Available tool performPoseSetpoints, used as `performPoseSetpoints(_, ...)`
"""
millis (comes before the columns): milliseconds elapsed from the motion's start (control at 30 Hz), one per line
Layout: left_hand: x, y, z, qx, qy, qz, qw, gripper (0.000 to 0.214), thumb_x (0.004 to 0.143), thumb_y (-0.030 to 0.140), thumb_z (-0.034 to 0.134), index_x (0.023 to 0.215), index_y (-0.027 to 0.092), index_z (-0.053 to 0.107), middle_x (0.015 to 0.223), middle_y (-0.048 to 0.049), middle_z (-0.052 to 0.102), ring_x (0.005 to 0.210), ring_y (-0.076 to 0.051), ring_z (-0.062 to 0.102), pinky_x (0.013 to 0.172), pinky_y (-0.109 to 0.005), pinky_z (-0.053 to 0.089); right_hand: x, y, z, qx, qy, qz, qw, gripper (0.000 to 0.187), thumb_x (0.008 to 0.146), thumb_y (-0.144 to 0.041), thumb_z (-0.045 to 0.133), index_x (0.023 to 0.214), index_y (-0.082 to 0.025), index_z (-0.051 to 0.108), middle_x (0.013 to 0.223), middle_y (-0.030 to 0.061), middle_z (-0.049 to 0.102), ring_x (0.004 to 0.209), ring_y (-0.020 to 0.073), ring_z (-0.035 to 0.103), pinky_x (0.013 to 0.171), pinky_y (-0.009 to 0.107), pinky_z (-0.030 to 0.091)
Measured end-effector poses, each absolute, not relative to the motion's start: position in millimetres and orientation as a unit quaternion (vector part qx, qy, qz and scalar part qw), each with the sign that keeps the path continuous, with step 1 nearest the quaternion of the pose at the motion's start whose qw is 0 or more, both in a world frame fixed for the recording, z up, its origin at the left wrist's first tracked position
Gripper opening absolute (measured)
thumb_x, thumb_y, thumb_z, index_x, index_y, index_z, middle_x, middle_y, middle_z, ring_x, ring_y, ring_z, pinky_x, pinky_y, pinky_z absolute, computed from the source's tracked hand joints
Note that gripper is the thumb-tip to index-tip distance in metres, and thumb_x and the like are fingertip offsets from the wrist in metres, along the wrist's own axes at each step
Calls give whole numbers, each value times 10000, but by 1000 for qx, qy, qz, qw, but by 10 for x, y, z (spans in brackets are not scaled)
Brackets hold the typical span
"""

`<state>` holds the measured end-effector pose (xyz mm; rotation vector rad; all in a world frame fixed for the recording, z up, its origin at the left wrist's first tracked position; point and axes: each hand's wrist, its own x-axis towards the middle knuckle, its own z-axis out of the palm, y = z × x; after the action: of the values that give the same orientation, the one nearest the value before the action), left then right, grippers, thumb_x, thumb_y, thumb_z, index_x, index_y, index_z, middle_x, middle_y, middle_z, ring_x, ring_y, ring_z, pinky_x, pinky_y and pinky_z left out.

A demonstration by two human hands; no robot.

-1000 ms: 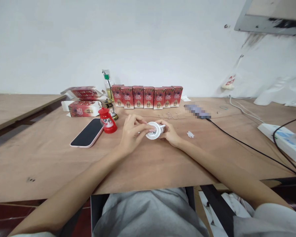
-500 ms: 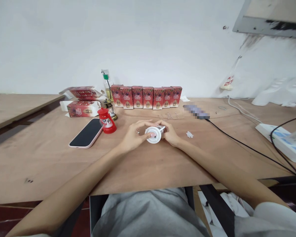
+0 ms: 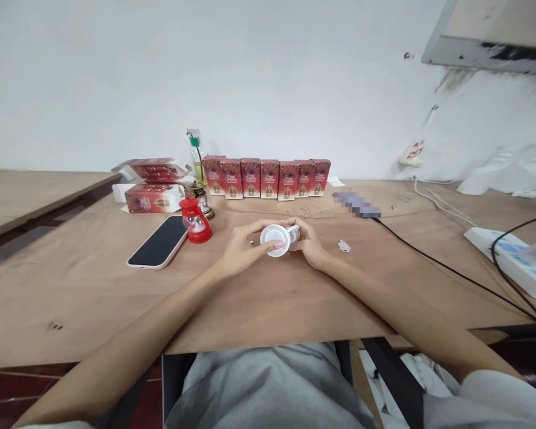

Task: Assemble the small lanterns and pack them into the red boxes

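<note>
Both of your hands are clamped on one white round-based plastic lantern (image 3: 274,239) over the middle of the wooden table (image 3: 272,298). Your left hand (image 3: 243,245) pinches its base with the fingertips, and your right hand (image 3: 310,241) wraps its body. Left of them stand a small red toy lantern (image 3: 195,220) and a black pink-cased phone (image 3: 158,241). Seven red cartons (image 3: 268,177) line the wall.

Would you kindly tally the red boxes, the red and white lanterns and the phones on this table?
Red boxes standing: 7
Red boxes lying: 2
Red lantern: 1
White lantern, between left hand and right hand: 1
Phone: 1
Total: 12
</note>
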<state>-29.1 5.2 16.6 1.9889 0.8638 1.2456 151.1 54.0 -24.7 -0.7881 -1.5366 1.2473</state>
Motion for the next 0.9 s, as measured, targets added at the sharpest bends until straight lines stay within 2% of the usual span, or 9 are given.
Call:
performPoseSetpoints(167,-265,39,110,730,347,506,302,387,767,412,666,1054,153,657,1055,-96,689,938,-207,640,799,-298,528,1491,512,-255,-294,-632,524,490,461,489,-209,727,903,-235,525,822,-38,563,680,133,495,557,241,399)
performPoseSetpoints(300,-283,110,111,647,353,593,325,388,727,452,696,959,145,654,985,-89,691,876,-189,641,723,-272,539,1487,569,-265,-246,-619,525,529,545,539,-213,729,1030,-262,496,1023,-8,587,886,170,551,734,292,468)
performPoseSetpoints(400,-332,205,118,553,365,658,358,428,719,515,678,956,160,638,921,-64,691,773,-161,639,646,-261,545,1582,734,-293,-267,-626,496,539,569,590,-259,697,1109,-269,465,1166,34,558,989,198,564,845,353,481)
performPoseSetpoints(467,-361,254,122,508,368,676,386,439,718,539,667,953,170,635,915,-54,687,752,-156,642,628,-261,551,1715,881,-332,-344,-640,418,545,508,641,-282,658,1107,-254,457,1181,63,548,1030,216,561,900,396,468)
performPoseSetpoints(533,-375,279,124,482,370,683,406,442,706,553,669,925,170,637,904,-49,683,758,-157,648,629,-258,555,1880,1022,-376,-441,-662,271,541,413,704,-267,603,1094,-217,476,1173,101,547,1088,241,529,962,436,426)
performPoseSetpoints(667,-358,269,130,461,370,683,429,448,695,558,676,906,164,639,888,-46,677,779,-156,655,628,-248,560,2143,1191,-427,-514,-742,41,428,350,778,-185,513,1127,-164,507,1178,151,553,1172,291,461,1006,477,362)
performPoseSetpoints(767,-342,248,145,462,373,684,425,447,699,559,669,894,157,635,881,-51,675,785,-159,655,618,-246,564,2176,1200,-419,-518,-766,-11,381,275,821,-194,494,1087,-159,553,1125,149,587,1139,295,482,991,468,362)
performPoseSetpoints(900,-338,245,160,457,388,688,409,468,699,564,661,915,151,625,872,-53,671,805,-175,657,638,-277,579,2069,1117,-390,-481,-802,1,354,133,844,-220,510,904,-208,627,989,85,651,1032,279,524,993,477,338)
